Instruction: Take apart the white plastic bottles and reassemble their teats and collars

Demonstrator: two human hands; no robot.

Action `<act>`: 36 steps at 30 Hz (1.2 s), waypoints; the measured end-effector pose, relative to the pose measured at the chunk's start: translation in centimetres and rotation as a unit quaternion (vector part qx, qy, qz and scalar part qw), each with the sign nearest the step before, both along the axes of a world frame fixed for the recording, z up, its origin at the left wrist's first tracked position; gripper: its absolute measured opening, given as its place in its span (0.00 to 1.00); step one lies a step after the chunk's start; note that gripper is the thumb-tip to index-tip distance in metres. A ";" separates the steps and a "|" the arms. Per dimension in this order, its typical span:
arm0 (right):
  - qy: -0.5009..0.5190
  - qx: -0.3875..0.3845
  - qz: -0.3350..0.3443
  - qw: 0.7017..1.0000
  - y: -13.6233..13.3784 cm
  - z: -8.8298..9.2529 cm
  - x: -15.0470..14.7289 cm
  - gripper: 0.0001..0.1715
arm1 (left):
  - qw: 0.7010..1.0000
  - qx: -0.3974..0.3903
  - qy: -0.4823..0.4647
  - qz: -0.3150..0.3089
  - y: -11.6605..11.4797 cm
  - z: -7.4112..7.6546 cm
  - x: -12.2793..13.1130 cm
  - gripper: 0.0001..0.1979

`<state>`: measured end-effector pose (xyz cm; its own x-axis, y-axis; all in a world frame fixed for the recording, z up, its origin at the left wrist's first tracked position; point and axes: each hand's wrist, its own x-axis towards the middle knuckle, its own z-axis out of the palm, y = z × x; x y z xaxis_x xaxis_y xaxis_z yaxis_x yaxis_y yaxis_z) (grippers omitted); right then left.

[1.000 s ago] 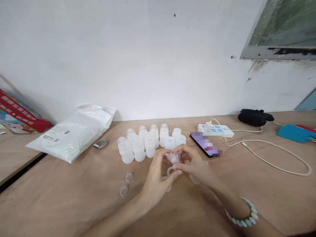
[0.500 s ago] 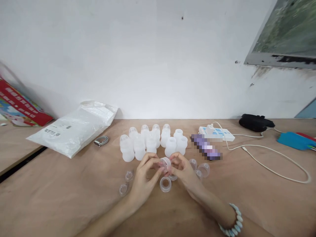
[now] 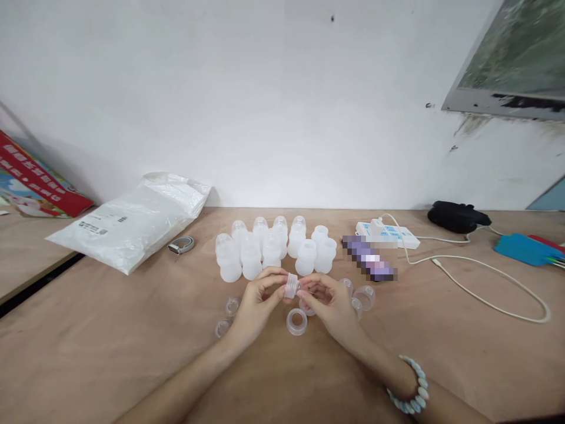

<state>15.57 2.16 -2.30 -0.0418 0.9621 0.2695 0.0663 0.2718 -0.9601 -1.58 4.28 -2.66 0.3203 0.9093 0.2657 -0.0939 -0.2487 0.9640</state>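
Note:
My left hand (image 3: 260,297) is closed round a translucent screw ring (image 3: 291,285), turned on its side above the table. From the ring's right side a small clear teat (image 3: 299,285) pokes out, and the fingertips of my right hand (image 3: 326,297) pinch it. Just below lies another screw ring (image 3: 296,322), flat on the table, with one more partly hidden behind my right fingers. Two clear teats (image 3: 232,305) lie left of my left hand. Several clear domed caps (image 3: 365,298) are right of my right hand. Behind my hands stand several white baby bottles (image 3: 231,265), most capped, some open-topped.
At the left lie a white plastic bag (image 3: 132,227) and a watch (image 3: 180,245). A blurred purple item (image 3: 368,258) and a power strip (image 3: 408,240) with a white cable (image 3: 494,277) are at the right. Farther right sit a black case (image 3: 458,217) and a blue object (image 3: 523,249).
The screw ring has turned from facing me onto its side. My right fingers have shifted from the ring's rim to the teat at its right. The view has tilted slightly.

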 end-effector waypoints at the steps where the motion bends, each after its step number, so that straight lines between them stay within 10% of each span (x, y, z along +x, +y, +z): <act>1: -0.020 0.011 -0.011 1.000 -0.1 0.1 0.0 0.08 | 1.000 -0.004 0.001 -0.002 -0.1 0.1 0.1 0.11; 17: -0.132 0.063 0.046 0.988 -0.3 0.5 0.1 0.08 | 0.998 -0.015 -0.016 0.053 -1.0 0.2 0.7 0.04; 32: -0.173 0.035 0.058 0.983 0.1 0.8 0.5 0.04 | 0.979 0.070 0.189 0.001 -1.1 1.7 -0.2 0.10; 36: -0.132 0.007 0.151 0.980 0.2 1.4 1.1 0.14 | 0.979 0.068 0.190 -0.006 -0.9 1.6 -0.1 0.09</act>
